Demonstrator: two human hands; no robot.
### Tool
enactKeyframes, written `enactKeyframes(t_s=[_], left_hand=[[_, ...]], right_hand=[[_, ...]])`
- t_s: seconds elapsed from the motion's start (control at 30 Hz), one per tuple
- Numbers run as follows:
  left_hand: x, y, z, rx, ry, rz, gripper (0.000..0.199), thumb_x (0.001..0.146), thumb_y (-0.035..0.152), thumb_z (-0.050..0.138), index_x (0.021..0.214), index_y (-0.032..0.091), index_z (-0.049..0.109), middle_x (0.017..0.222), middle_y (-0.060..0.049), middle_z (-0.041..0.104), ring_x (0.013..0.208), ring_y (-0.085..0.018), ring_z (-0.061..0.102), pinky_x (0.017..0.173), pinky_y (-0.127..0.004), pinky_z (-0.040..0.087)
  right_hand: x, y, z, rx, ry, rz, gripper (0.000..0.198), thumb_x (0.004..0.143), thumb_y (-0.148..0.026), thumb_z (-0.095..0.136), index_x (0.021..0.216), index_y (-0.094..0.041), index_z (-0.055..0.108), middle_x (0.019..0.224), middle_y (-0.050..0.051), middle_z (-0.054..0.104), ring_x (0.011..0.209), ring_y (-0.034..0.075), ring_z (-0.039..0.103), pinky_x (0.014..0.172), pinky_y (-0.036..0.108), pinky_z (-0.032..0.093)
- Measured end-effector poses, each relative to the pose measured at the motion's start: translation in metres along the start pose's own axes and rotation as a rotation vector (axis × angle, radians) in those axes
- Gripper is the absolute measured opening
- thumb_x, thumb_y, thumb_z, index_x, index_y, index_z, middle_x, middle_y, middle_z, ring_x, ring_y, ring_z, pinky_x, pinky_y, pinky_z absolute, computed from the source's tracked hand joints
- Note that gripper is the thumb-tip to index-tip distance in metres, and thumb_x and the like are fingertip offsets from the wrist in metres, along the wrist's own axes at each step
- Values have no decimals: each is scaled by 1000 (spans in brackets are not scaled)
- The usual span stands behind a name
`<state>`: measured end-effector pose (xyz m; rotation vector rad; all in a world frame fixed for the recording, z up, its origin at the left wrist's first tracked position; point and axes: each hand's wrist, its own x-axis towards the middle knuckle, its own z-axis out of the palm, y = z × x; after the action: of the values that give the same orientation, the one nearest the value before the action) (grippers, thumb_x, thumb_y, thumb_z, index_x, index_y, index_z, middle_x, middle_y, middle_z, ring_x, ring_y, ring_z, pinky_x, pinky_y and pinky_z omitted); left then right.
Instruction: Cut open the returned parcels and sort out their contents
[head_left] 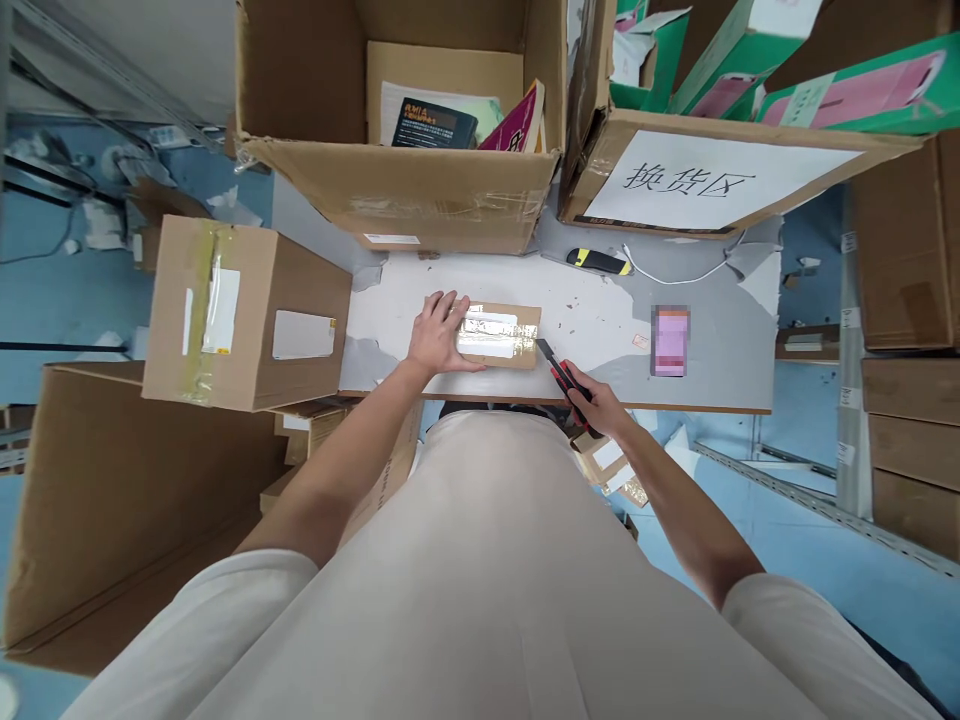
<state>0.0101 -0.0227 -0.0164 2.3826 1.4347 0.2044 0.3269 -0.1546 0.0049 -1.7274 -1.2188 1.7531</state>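
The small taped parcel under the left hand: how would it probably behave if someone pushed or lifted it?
The parcel lies flat, so it would likely slide rather than tip. Its straight edges suggest fairly stiff cardboard. The shiny tape across it may feel slightly slippery.

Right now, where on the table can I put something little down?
On the grey-and-white tabletop, one bare patch lies right of the blurred pink rectangular object, up to the table's end. Another is between the taped brown cardboard carton and the left hand. It's crowded at the back, with open cardboard boxes and a yellow-and-black tool.
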Motion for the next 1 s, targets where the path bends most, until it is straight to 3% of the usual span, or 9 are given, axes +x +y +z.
enactKeyframes(t_s=[0.2, 0.33, 0.4, 0.5, 0.63, 0.7, 0.8, 0.9, 1.0], left_hand=[[-1, 0, 0, 5, 7, -1, 121, 47, 78, 70, 145, 18, 32, 145, -19, 36, 133, -45, 27, 100, -51, 37], [-1, 0, -1, 4, 3, -2, 121, 48, 77, 70, 145, 17, 32, 145, -19, 35, 134, -45, 27, 100, -52, 37], [0, 2, -1, 1, -3, -9, 119, 50, 77, 70, 145, 17, 32, 145, -19, 35, 134, -45, 26, 99, -52, 38], [1, 9, 2, -13, 43, -68, 113, 55, 76, 67, 145, 16, 33, 144, -20, 37, 133, -45, 28, 98, -53, 39], [-5, 26, 11, -36, 207, -305, 116, 58, 79, 63, 144, 9, 31, 142, -27, 37, 128, -48, 30, 97, -58, 37], [-17, 33, 14, -41, 215, -376, 115, 61, 78, 61, 144, 5, 30, 137, -30, 41, 122, -48, 37, 97, -60, 35], [-44, 36, 17, -87, 124, -315, 87, 81, 64, 50, 142, 3, 36, 116, -26, 57, 108, -40, 52, 94, -55, 39], [-68, 29, 19, -175, 100, -237, 57, 93, 42, 39, 139, 9, 44, 93, -15, 64, 88, -29, 60, 84, -44, 46], [-81, 20, 22, -257, 111, -221, 49, 92, 37, 41, 136, 17, 51, 81, -8, 64, 75, -22, 61, 72, -35, 48]], right_hand=[[-13, 0, 1, -178, -20, -23, 60, 89, -35, 46, 148, -27, 35, 67, -2, 58, 43, 10, 51, 46, 27, 48], [-23, 2, 10, -183, -61, -8, 59, 89, -35, 45, 147, -28, 36, 70, -1, 61, 45, 11, 54, 47, 28, 50], [-28, 7, 11, -132, -30, 11, 60, 89, -36, 46, 147, -28, 36, 74, 0, 62, 45, 11, 54, 47, 27, 50], [-33, 14, 7, -1, 129, -9, 65, 88, -42, 48, 148, -28, 31, 80, 1, 63, 48, 11, 54, 47, 27, 49], [-16, 10, 13, 251, 288, -83, 83, 83, -52, 55, 152, -28, 15, 99, 4, 64, 55, 10, 56, 55, 30, 52], [4, -1, 30, 337, 272, -104, 82, 78, -55, 59, 147, -27, 25, 110, 7, 62, 60, 10, 59, 57, 30, 53], [35, -23, 65, 372, 216, -120, 65, 76, -54, 60, 130, -21, 44, 112, 9, 60, 66, 12, 60, 58, 30, 52], [51, -36, 88, 335, 219, -104, 55, 80, -50, 54, 125, -20, 44, 93, 4, 61, 62, 12, 57, 59, 29, 51], [57, -37, 92, 281, 254, -103, 51, 82, -47, 50, 124, -21, 41, 82, -1, 58, 61, 11, 55, 61, 29, 50]])
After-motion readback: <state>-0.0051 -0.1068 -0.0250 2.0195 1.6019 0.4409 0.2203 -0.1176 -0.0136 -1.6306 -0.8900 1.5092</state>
